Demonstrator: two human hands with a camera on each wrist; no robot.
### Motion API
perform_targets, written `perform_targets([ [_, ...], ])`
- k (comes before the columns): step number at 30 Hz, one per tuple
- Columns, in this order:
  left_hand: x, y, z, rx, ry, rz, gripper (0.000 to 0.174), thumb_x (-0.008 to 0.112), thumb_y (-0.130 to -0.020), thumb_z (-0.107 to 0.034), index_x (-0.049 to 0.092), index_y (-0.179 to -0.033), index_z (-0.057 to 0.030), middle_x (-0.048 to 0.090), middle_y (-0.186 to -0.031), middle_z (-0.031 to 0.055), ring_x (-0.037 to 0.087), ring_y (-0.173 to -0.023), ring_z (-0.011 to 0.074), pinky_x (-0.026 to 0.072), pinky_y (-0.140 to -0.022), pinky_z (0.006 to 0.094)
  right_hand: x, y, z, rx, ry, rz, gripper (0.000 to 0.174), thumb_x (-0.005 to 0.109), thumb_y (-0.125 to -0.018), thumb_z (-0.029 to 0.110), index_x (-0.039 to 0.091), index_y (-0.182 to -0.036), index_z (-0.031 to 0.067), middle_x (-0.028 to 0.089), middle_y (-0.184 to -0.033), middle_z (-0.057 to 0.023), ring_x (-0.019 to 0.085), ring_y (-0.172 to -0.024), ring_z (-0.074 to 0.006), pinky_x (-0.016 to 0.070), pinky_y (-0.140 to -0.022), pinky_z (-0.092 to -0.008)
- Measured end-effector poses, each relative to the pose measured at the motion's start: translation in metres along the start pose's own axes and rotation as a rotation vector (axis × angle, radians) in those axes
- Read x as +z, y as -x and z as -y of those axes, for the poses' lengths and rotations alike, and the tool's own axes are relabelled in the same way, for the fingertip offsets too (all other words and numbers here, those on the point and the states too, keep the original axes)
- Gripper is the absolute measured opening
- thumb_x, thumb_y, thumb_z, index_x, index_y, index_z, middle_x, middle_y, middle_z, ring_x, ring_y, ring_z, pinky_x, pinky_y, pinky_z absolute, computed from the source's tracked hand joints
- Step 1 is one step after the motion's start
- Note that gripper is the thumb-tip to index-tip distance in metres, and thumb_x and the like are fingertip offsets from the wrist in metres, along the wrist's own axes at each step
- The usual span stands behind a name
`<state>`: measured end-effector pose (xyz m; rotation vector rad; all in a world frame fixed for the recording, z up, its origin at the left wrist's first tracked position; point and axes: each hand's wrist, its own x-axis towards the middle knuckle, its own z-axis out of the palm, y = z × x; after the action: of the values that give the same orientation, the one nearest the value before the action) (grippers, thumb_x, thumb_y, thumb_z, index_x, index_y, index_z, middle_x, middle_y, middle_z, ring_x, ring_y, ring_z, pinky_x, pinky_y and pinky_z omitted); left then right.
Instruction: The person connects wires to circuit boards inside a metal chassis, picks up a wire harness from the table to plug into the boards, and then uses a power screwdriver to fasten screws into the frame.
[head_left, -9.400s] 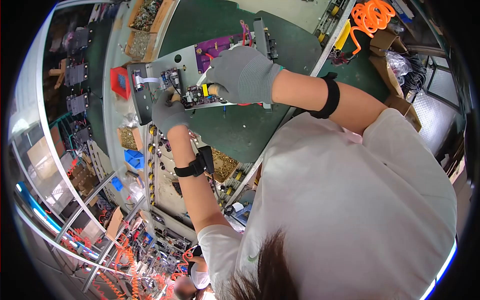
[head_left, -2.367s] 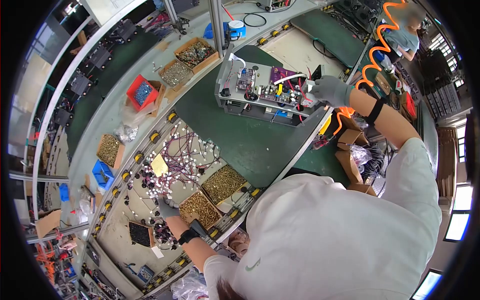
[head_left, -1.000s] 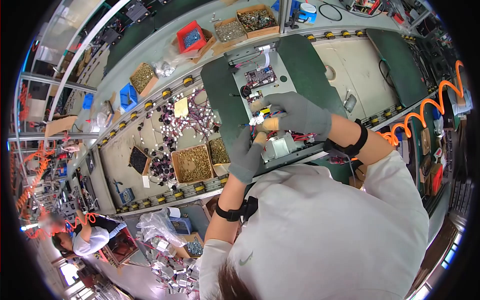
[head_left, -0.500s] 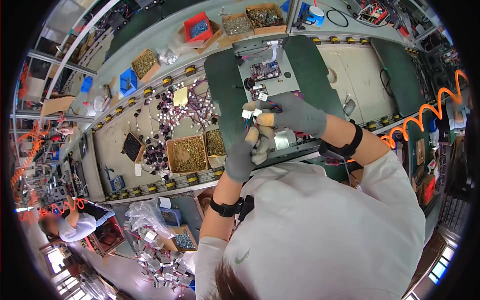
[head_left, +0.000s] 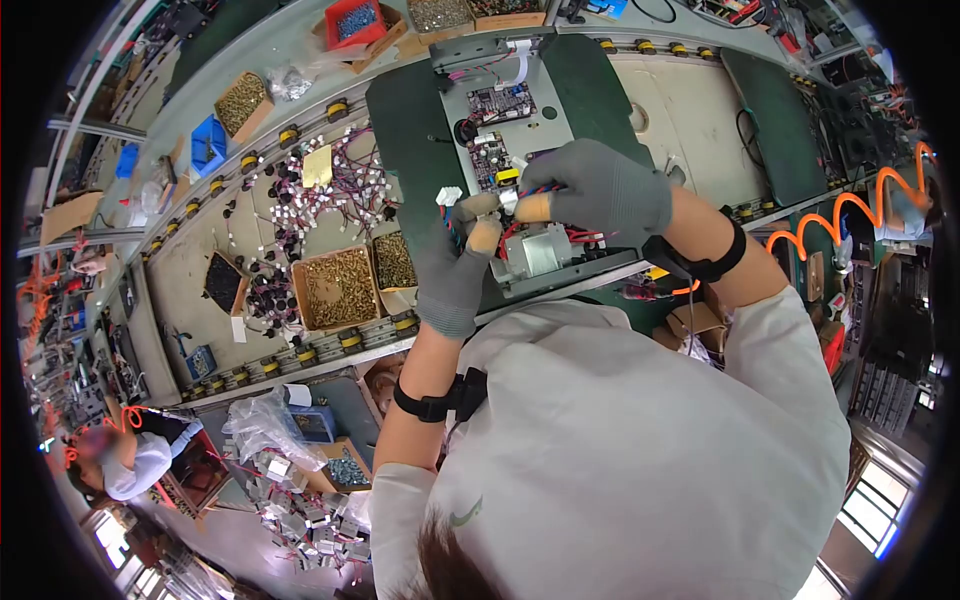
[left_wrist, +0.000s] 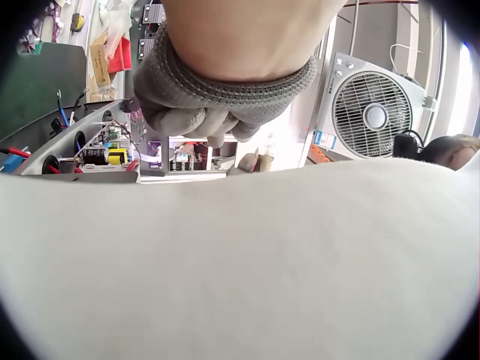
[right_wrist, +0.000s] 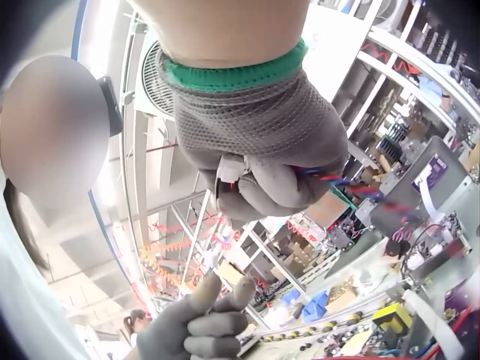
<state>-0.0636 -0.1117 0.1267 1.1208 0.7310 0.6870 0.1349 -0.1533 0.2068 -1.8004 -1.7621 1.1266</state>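
Both gloved hands are over a metal chassis [head_left: 550, 125] with circuit boards. The left hand [head_left: 455, 265] pinches twisted red-blue wires between thumb and forefinger; a white connector [head_left: 449, 196] stands out beyond its fingertips. Just to its right, the right hand [head_left: 610, 190] holds another white connector [head_left: 509, 201] and twisted wires. In the right wrist view, the right hand [right_wrist: 262, 154] has curled fingers around a white connector [right_wrist: 232, 168], and the left hand [right_wrist: 193, 330] is below it. The left wrist view shows the back of the left hand [left_wrist: 217, 97], its fingertips partly hidden.
Left of the chassis lie a pile of wired connectors [head_left: 340, 190] and a box of brass parts [head_left: 337, 290]. A red bin [head_left: 352, 22] stands at the back. A silver block [head_left: 540, 250] sits on the chassis near the body. An orange coiled hose [head_left: 850, 220] hangs at the right.
The left hand has risen beside the right hand, and a white connector now stands out at its upper left. The right hand stays over the chassis, gripping wires. The head view has shifted.
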Motion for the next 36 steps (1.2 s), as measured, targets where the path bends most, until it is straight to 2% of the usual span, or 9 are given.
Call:
perform_targets([
  [2, 0.006, -0.001, -0.012, -0.050, -0.105, 0.001, 0.032, 0.065, -0.086, -0.023, 0.060, -0.105, 0.0022, 0.063, -0.085, 0.0048, 0.056, -0.070, 0.0087, 0.0460, -0.060, 0.0222, 0.012, 0.002, -0.002, -0.102, 0.214, -0.007, 0.033, 0.061, -0.082, 0.033, 0.065, -0.102, 0.0066, 0.064, -0.077, -0.0164, 0.061, -0.070, -0.0333, 0.0491, -0.067, -0.0397],
  [7, 0.006, -0.008, -0.016, -0.170, -0.184, -0.039, 0.028, 0.063, -0.085, -0.022, 0.061, -0.101, 0.0005, 0.061, -0.081, 0.0021, 0.052, -0.068, 0.0055, 0.0418, -0.060, 0.0212, 0.024, -0.005, -0.006, -0.099, 0.207, -0.068, 0.034, 0.062, -0.081, 0.033, 0.064, -0.101, 0.0047, 0.062, -0.072, -0.0151, 0.062, -0.068, -0.0301, 0.0491, -0.064, -0.0371],
  [11, 0.008, -0.016, 0.000, 0.120, -0.308, -0.165, 0.031, 0.064, -0.084, -0.024, 0.061, -0.100, 0.0025, 0.064, -0.082, 0.0040, 0.055, -0.071, 0.0076, 0.0450, -0.063, 0.0222, 0.027, -0.007, -0.004, -0.003, 0.114, -0.202, 0.035, 0.066, -0.079, 0.030, 0.064, -0.097, 0.0003, 0.061, -0.069, -0.0160, 0.062, -0.062, -0.0269, 0.0491, -0.058, -0.0340],
  [14, 0.006, -0.025, -0.007, -0.004, -0.489, -0.127, 0.037, 0.067, -0.084, -0.027, 0.060, -0.104, 0.0031, 0.066, -0.088, 0.0068, 0.059, -0.078, 0.0102, 0.0473, -0.070, 0.0243, 0.020, -0.019, -0.011, 0.034, 0.106, -0.112, 0.035, 0.069, -0.077, 0.029, 0.065, -0.095, -0.0008, 0.061, -0.068, -0.0165, 0.062, -0.060, -0.0247, 0.0491, -0.056, -0.0330],
  [21, -0.001, -0.041, 0.013, -0.019, -0.289, -0.002, 0.034, 0.068, -0.081, -0.024, 0.059, -0.103, 0.0000, 0.064, -0.082, 0.0108, 0.063, -0.069, 0.0145, 0.0504, -0.065, 0.0268, 0.016, -0.037, -0.024, 0.287, 0.010, 0.084, 0.035, 0.071, -0.074, 0.029, 0.066, -0.095, 0.0012, 0.061, -0.068, -0.0135, 0.061, -0.061, -0.0247, 0.0491, -0.057, -0.0332],
  [24, -0.005, -0.043, 0.020, 0.067, -0.442, 0.016, 0.035, 0.070, -0.080, -0.027, 0.059, -0.102, -0.0019, 0.062, -0.085, 0.0103, 0.063, -0.073, 0.0193, 0.0508, -0.063, 0.0287, 0.026, -0.042, -0.028, -0.100, 0.312, -0.057, 0.022, 0.074, -0.063, 0.014, 0.064, -0.079, 0.0024, 0.059, -0.066, -0.0114, 0.058, -0.060, -0.0307, 0.0449, -0.051, -0.0367],
  [28, -0.008, -0.048, 0.021, 0.416, -0.573, 0.007, 0.035, 0.073, -0.076, -0.024, 0.058, -0.101, -0.0044, 0.060, -0.086, 0.0075, 0.062, -0.079, 0.0210, 0.0510, -0.063, 0.0298, 0.019, -0.053, -0.029, -0.053, 0.359, 0.133, 0.021, 0.069, -0.072, 0.024, 0.066, -0.084, 0.0073, 0.062, -0.073, -0.0095, 0.062, -0.070, -0.0275, 0.0493, -0.060, -0.0373],
  [32, 0.002, -0.045, 0.022, 0.121, -0.284, -0.081, 0.037, 0.076, -0.068, -0.013, 0.060, -0.100, -0.0033, 0.059, -0.085, 0.0096, 0.059, -0.071, 0.0244, 0.0496, -0.061, 0.0298, 0.017, -0.059, -0.027, -0.063, 0.422, 0.180, 0.019, 0.066, -0.071, 0.025, 0.066, -0.080, 0.0077, 0.062, -0.070, -0.0098, 0.063, -0.068, -0.0280, 0.0499, -0.062, -0.0372],
  [36, -0.006, -0.049, 0.019, 0.331, -0.589, -0.073, 0.029, 0.075, -0.063, -0.006, 0.064, -0.090, -0.0029, 0.060, -0.083, 0.0097, 0.059, -0.067, 0.0256, 0.0473, -0.059, 0.0316, 0.018, -0.060, -0.025, -0.049, 0.525, 0.216, 0.022, 0.067, -0.070, 0.028, 0.066, -0.078, 0.0077, 0.061, -0.065, -0.0099, 0.063, -0.066, -0.0279, 0.0497, -0.065, -0.0372],
])
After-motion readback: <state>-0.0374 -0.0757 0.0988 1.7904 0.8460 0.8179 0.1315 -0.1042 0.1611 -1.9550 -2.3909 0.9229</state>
